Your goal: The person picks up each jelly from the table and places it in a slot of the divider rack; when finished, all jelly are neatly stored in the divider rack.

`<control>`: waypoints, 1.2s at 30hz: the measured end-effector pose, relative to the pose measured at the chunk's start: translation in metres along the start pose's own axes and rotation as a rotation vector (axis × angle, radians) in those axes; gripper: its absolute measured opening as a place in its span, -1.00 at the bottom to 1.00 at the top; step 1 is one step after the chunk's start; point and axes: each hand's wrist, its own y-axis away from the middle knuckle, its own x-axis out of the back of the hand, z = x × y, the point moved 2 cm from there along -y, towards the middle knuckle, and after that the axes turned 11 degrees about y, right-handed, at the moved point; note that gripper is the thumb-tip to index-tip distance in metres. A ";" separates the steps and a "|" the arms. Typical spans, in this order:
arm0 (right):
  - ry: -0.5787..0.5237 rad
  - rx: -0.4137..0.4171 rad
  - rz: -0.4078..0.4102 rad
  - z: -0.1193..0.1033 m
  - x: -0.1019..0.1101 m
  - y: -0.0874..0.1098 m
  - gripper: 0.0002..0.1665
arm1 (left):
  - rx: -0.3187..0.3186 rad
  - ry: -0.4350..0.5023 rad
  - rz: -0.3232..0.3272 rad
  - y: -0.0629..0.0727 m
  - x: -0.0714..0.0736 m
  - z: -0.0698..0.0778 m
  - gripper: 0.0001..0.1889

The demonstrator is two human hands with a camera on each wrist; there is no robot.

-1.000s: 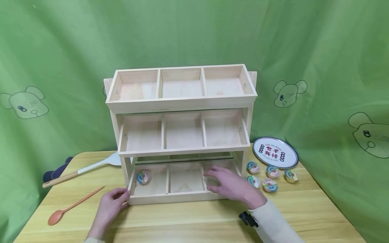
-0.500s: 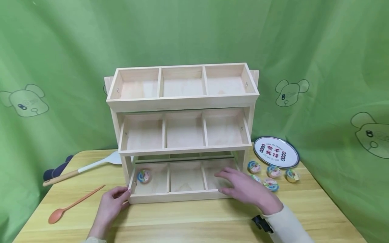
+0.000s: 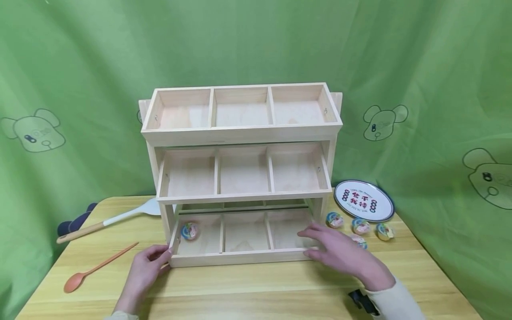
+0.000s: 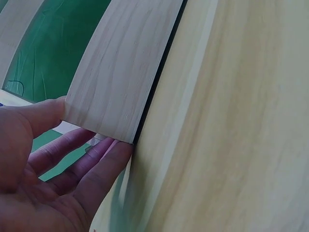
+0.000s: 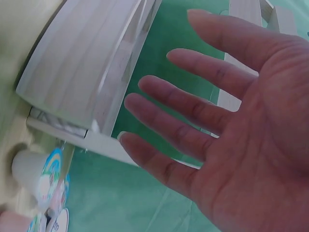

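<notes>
A three-tier wooden rack (image 3: 240,136) stands mid-table in the head view, each tray split into three compartments. My left hand (image 3: 143,269) holds the left front corner of the bottom tray (image 3: 244,258); in the left wrist view the thumb (image 4: 46,115) is on one corner of its front board (image 4: 120,72), with fingertips at the opposite corner. One small jelly cup (image 3: 190,231) with a printed lid lies in that tray's left compartment. Near the tray's right end hovers my right hand (image 3: 342,251). Its fingers (image 5: 164,106) are spread, with nothing in them.
Several more jelly cups (image 3: 361,226) sit right of the rack, partly behind my right hand. An oval plate (image 3: 362,201) lies behind them. At left are a white turner (image 3: 124,218) with a wooden handle and an orange spoon (image 3: 74,282). A green curtain hangs behind.
My right hand has drawn back to the right, from over the bottom tray's right compartment to its right end. The left hand has kept its place at the left corner.
</notes>
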 end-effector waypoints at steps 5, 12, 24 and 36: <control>0.011 -0.028 0.010 0.007 0.004 0.010 -0.50 | -0.012 0.007 0.003 -0.001 0.000 -0.002 -0.66; 0.017 -0.073 0.059 0.028 0.009 0.030 -0.52 | -0.015 0.015 -0.001 -0.003 -0.001 -0.004 -0.66; 0.074 -0.167 0.076 0.058 0.010 0.051 -0.45 | -0.009 0.015 0.012 -0.003 0.000 -0.006 -0.65; 0.093 -0.191 0.083 0.070 0.004 0.055 -0.46 | -0.004 0.015 0.013 -0.004 0.000 -0.005 -0.66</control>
